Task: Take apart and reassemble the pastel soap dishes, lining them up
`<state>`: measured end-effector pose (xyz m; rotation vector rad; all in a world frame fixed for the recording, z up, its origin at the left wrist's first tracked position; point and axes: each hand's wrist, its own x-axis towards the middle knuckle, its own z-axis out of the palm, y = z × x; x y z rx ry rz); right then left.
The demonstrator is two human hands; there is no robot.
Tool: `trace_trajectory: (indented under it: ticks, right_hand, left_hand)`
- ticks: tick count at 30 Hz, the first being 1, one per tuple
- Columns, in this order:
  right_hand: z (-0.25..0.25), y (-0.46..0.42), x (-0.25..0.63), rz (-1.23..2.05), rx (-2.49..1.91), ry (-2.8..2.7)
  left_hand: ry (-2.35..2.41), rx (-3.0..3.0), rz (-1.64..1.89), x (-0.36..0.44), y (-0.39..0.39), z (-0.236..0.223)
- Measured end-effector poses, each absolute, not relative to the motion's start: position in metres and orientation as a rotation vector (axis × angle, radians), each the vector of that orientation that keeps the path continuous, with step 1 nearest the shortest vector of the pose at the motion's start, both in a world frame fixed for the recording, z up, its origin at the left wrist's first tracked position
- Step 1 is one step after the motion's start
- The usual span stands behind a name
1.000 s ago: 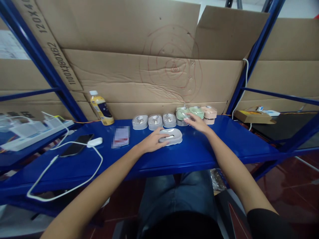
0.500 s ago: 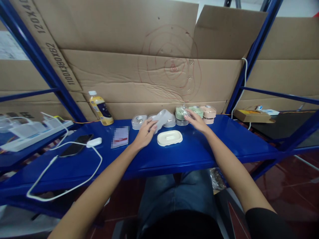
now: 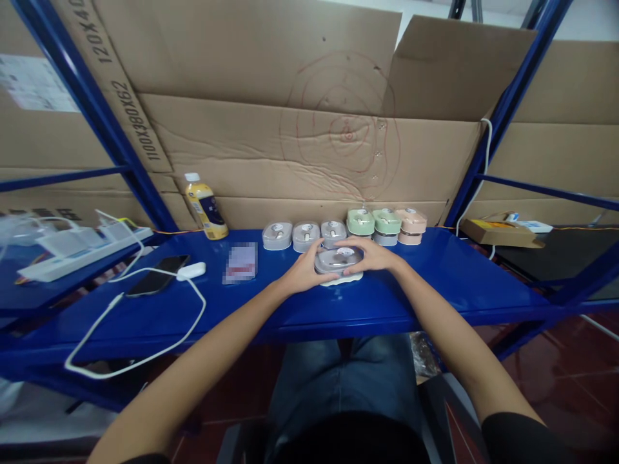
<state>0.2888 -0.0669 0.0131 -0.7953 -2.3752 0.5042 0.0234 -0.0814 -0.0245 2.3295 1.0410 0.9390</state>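
Note:
Both my hands grip a grey container with a clear lid (image 3: 333,260) from its two sides. My left hand (image 3: 304,269) curls round its left end, and my right hand (image 3: 374,255) wraps its right end. Directly beneath it shows the edge of a cream oval tray (image 3: 344,280); whether the two are joined I cannot tell. Behind my hands stands a row of similar containers: grey ones (image 3: 277,236) at the left, green ones (image 3: 360,222) in the middle, and a pink one (image 3: 411,225) at the right end.
On the blue shelf (image 3: 300,316) a yellow bottle (image 3: 207,209) stands at the back left. Nearer lie a phone with a blurred screen (image 3: 240,263), a dark phone (image 3: 159,276) and a looped white cable (image 3: 193,328). Cardboard (image 3: 242,142) walls the back.
My left hand has brought the grey piece down over the cream tray. My right hand has left the green container and joined it there. The view has shifted slightly.

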Motion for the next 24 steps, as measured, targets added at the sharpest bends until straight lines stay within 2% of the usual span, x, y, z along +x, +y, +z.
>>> trace_trajectory:
  ticks: [15,24]
  right_hand:
    - [0.016,-0.072,0.284,0.544,-0.832,-2.451]
    - [0.012,-0.073,0.283,0.391,-0.865,-2.502]
  left_hand:
    - [1.026,2.393,0.92,0.035,-0.09,-0.025]
    - [1.0,2.519,0.84,0.033,-0.095,-0.028]
